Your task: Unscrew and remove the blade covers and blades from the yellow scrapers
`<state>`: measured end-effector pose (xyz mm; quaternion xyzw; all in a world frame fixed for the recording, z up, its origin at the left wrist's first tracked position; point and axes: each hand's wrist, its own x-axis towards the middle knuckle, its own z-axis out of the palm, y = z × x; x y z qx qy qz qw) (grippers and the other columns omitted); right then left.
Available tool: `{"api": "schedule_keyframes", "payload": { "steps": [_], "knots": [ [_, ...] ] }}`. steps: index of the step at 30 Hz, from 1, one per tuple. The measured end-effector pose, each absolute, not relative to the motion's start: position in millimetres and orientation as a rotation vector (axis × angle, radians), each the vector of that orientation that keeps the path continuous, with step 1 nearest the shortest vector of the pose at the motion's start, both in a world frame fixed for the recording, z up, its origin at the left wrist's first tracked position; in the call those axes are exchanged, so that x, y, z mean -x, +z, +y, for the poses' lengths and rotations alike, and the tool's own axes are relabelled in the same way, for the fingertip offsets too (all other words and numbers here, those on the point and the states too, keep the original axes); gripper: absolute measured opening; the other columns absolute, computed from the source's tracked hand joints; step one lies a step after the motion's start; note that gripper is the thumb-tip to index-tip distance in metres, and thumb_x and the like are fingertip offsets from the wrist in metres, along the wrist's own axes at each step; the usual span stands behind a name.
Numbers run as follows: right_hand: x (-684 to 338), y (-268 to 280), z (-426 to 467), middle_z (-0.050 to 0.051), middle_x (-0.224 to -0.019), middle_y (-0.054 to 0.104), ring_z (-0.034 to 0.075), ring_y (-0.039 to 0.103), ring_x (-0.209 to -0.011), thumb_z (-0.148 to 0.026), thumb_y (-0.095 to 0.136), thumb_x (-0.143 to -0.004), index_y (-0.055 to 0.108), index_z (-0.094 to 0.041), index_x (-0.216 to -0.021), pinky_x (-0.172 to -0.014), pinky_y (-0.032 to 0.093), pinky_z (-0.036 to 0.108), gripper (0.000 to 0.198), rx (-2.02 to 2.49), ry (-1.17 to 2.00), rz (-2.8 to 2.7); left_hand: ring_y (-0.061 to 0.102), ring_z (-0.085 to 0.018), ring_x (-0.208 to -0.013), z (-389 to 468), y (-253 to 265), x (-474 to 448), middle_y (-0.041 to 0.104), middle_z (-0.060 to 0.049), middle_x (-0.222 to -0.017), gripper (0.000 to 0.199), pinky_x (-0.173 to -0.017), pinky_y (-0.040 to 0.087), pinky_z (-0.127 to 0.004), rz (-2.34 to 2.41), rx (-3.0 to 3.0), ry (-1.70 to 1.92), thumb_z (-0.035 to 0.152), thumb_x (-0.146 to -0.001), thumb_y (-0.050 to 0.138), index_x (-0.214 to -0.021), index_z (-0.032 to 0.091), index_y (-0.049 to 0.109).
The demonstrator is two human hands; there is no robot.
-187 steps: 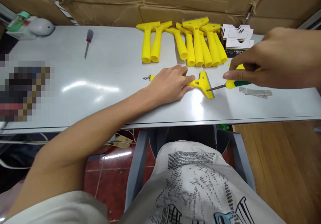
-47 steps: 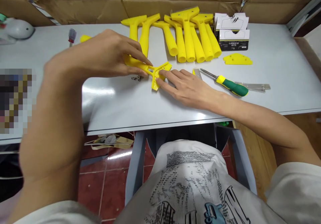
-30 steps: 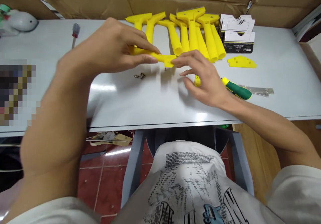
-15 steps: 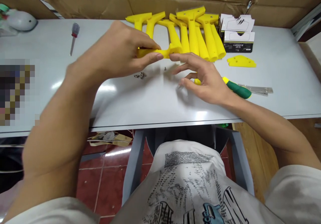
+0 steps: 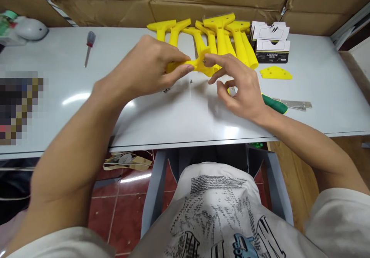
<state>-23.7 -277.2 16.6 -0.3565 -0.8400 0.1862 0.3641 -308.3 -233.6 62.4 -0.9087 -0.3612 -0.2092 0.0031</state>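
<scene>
My left hand (image 5: 157, 67) is closed around the handle of a yellow scraper (image 5: 199, 64), thumb in front, holding it just above the table. The scraper's wide head points right, towards my right hand (image 5: 241, 84). My right index fingertip touches that head beside a small shiny spot, perhaps a screw. The other right fingers are apart and slightly bent, gripping nothing. Below the scraper, a single small screw (image 5: 191, 81) lies on the table. A few more screws (image 5: 167, 90) show partly under my left hand. A green and yellow handle (image 5: 274, 103) lies partly behind my right wrist.
Several yellow scrapers (image 5: 221, 38) stand in a row at the back, beside printed card sleeves (image 5: 272, 51). A yellow plate with holes (image 5: 276, 73) and thin metal blades (image 5: 297, 104) lie on the right. A screwdriver (image 5: 89, 46) lies at the left.
My left hand has moved right with the scraper, whose head is tilted up more. My right index finger has come onto the head. Some loose screws are now hidden by my left hand.
</scene>
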Motion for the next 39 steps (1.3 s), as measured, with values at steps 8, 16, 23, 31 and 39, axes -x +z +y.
{"api": "schedule_keyframes", "payload": {
  "steps": [8,16,23,31,39],
  "knots": [
    [22,14,-268,0.016,-0.145,0.074,0.027,0.079,-0.118,-0.042,0.032,-0.130,0.081,-0.023,-0.150,-0.101,0.068,0.045,0.057,1.054,0.042,-2.290,0.038,-0.017,-0.057,-256,71,293,0.055,0.001,-0.063,0.043,-0.072,0.036,-0.041,-1.168,3.031,-0.623,0.045,-0.115,0.052,-0.082,0.025,0.072],
    [19,48,-265,0.016,-0.141,0.076,0.029,0.080,-0.124,-0.048,0.027,-0.132,0.079,-0.022,-0.127,-0.091,0.065,0.042,0.058,1.140,-0.075,-2.378,0.058,-0.021,-0.063,-263,66,290,0.062,-0.001,-0.069,0.046,-0.074,0.048,-0.040,-1.204,3.010,-0.530,0.046,-0.121,0.052,-0.087,0.028,0.076],
    [14,60,-250,0.016,-0.141,0.081,0.029,0.079,-0.139,-0.066,0.026,-0.129,0.077,-0.028,-0.114,-0.089,0.065,0.036,0.065,0.955,-0.048,-2.463,0.072,-0.025,-0.081,-264,57,282,0.074,-0.005,-0.088,0.042,-0.082,0.055,-0.040,-1.193,3.056,-0.521,0.043,-0.122,0.051,-0.092,0.027,0.077],
    [19,33,-262,0.013,-0.125,0.081,0.024,0.078,-0.109,-0.066,0.024,-0.131,0.080,-0.026,-0.135,-0.091,0.066,0.039,0.069,0.907,0.012,-2.351,0.057,-0.016,-0.066,-255,93,304,0.068,-0.003,-0.072,0.058,-0.070,0.049,-0.037,-1.718,2.964,-0.852,0.070,-0.112,0.064,-0.079,0.022,0.070],
    [39,11,-273,0.013,-0.119,0.074,0.019,0.053,-0.086,-0.009,0.029,-0.123,0.079,-0.017,-0.128,-0.071,0.038,0.037,0.050,0.986,-0.202,-2.691,0.063,-0.011,-0.099,-165,44,369,0.079,0.003,-0.121,0.101,-0.097,0.067,-0.044,-2.259,2.320,-1.414,0.098,-0.096,0.088,-0.154,0.015,0.078]
  ]
}}
